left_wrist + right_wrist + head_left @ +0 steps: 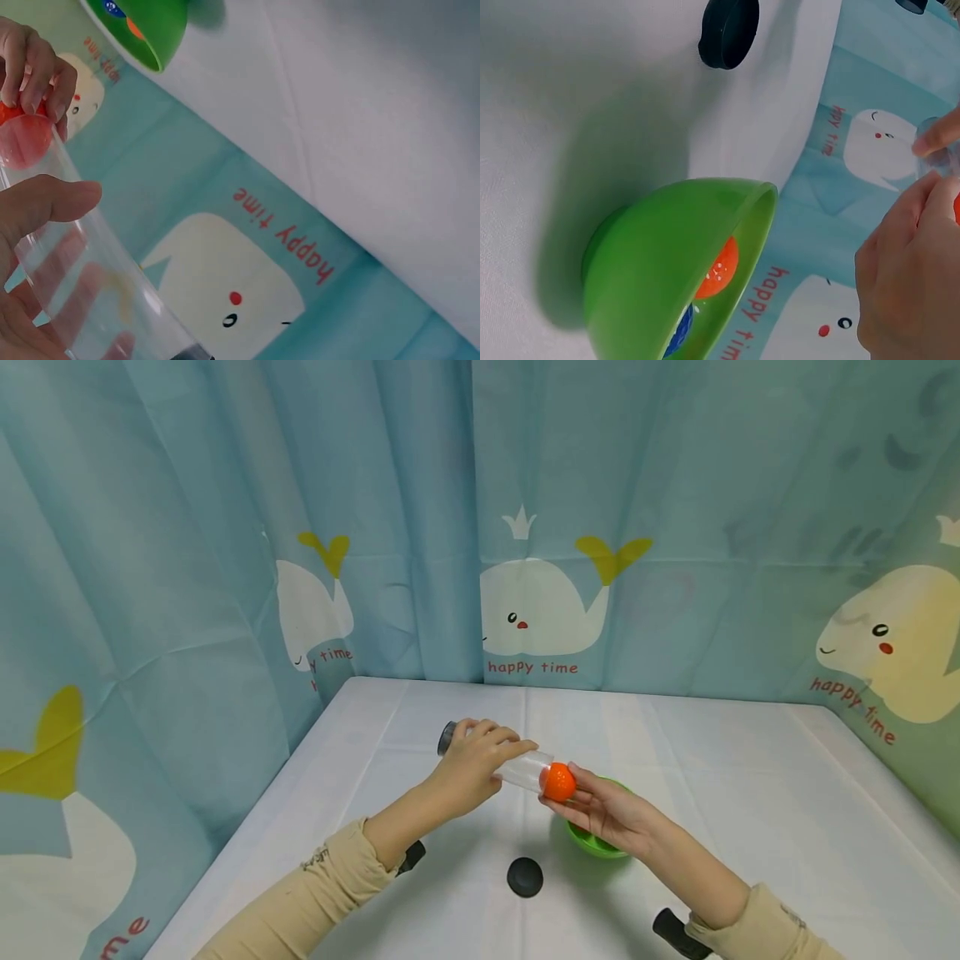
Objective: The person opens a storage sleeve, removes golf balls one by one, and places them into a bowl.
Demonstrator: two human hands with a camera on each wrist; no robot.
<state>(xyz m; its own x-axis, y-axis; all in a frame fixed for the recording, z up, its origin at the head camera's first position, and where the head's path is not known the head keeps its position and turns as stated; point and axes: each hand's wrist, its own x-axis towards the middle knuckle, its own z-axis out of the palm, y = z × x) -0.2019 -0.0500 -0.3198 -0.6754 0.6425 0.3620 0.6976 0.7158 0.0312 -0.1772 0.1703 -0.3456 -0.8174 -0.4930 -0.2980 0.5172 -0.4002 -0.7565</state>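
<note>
My left hand (471, 767) grips a clear plastic tube (522, 770) above the table, its fingers and thumb round the wall. The tube is tilted, with a dark end (446, 738) at the upper left. At its lower right mouth sits an orange ball (560, 782), partly inside the rim. My right hand (611, 814) holds that ball between thumb and fingers. Under the right hand stands a green bowl (652, 262), partly hidden in the head view. Inside it lie another orange ball (721, 270) and a blue ball (679, 334).
A round black lid (525, 877) lies on the white-covered table (420, 902), left of the bowl. Blue curtains (420, 510) printed with whales hang beyond the table's back and left edges. Black devices (678, 935) are at both wrists.
</note>
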